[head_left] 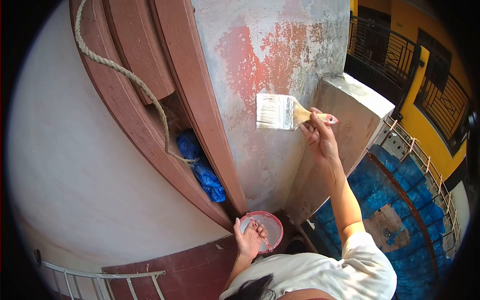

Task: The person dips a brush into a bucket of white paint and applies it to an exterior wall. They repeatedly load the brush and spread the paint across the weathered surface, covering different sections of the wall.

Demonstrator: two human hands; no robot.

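My right hand [321, 135] is closed round the wooden handle of a wide paintbrush [282, 111]. The brush's bristles, coated in white, point left in front of a patchy grey wall [240, 85] with worn red paint. Lower down, my left hand [250, 241] is closed on the handle of a pail [276, 226] with a pinkish-red rim. Whitish paint shows inside the pail, partly hidden by that hand.
A brown wooden frame [210, 107] borders the wall on the left, with a rope [125, 72] and a blue plastic bag [206, 175] at it. On the right stands a low wall [345, 110] beside a blue surface [370, 175]. A metal ladder [105, 277] is lower left.
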